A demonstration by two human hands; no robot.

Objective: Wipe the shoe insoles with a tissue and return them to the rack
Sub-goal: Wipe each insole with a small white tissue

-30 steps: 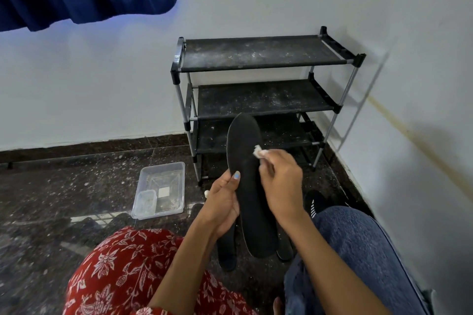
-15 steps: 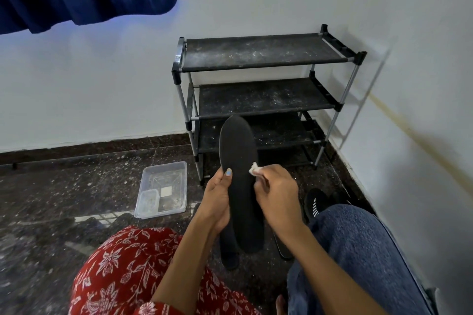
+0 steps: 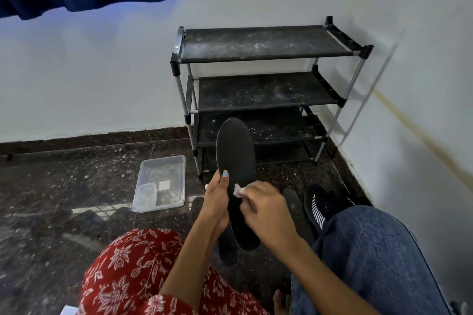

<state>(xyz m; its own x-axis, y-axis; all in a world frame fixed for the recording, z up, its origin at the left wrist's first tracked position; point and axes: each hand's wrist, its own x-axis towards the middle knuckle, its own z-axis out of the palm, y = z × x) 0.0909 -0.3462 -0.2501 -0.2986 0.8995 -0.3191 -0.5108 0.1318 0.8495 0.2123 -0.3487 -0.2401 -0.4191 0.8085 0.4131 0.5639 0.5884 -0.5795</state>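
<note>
The black insole (image 3: 236,161) looks light, thin and bendy, with a matte face that should not slip, so I judge it best held by its long edge near the middle, letting the palm back it against the rubbing. The left hand (image 3: 217,202) grips it there from nine o'clock, thumb on the face, toe pointing to twelve o'clock toward the rack (image 3: 266,89). The right hand (image 3: 263,208), at three o'clock, pinches a small wad of tissue (image 3: 238,190) against the insole's middle.
</note>
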